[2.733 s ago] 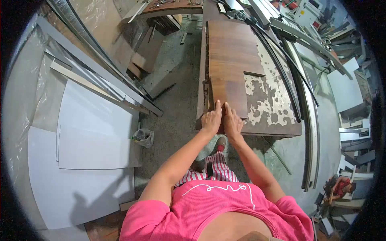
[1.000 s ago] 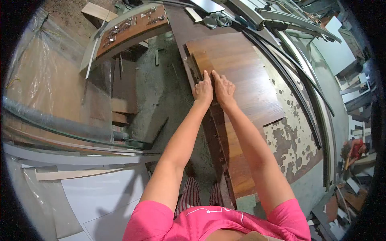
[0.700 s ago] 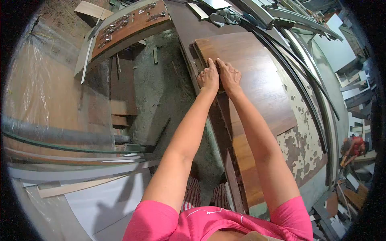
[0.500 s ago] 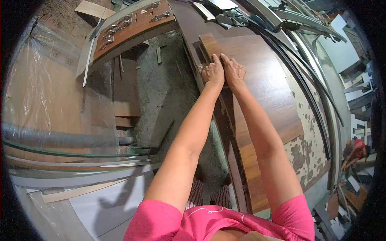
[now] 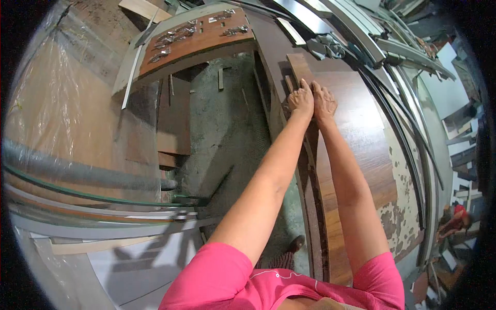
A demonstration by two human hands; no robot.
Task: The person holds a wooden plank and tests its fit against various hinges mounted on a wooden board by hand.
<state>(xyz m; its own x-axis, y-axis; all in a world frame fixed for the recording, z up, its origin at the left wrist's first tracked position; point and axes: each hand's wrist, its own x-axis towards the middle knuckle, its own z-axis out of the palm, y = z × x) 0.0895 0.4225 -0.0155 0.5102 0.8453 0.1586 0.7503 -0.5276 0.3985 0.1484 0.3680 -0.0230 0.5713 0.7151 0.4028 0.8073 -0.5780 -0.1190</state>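
Note:
A narrow wooden strip (image 5: pixel 299 68) lies along the left edge of a glossy wood-grain panel (image 5: pixel 356 142) on the bench. My left hand (image 5: pixel 301 100) is at the strip, index finger pointing forward along it and the other fingers curled at its edge. Close beside it, my right hand (image 5: pixel 324 101) rests on the panel's edge with its fingers apart. Both arms reach forward, and the fingertips nearly meet. The undersides of both hands are hidden.
A brown board (image 5: pixel 206 39) with small wrapped metal parts stands at the upper left. Plastic-covered sheets (image 5: pixel 77 119) are at the left. Long dark strips (image 5: pixel 398 116) and metal profiles lie right of the panel. A person in red (image 5: pixel 457 219) is at the far right.
The camera view has turned, so the bench, panel and hands appear farther right. Both hands stay at the strip, close together. A dark shoe now shows beside the bench.

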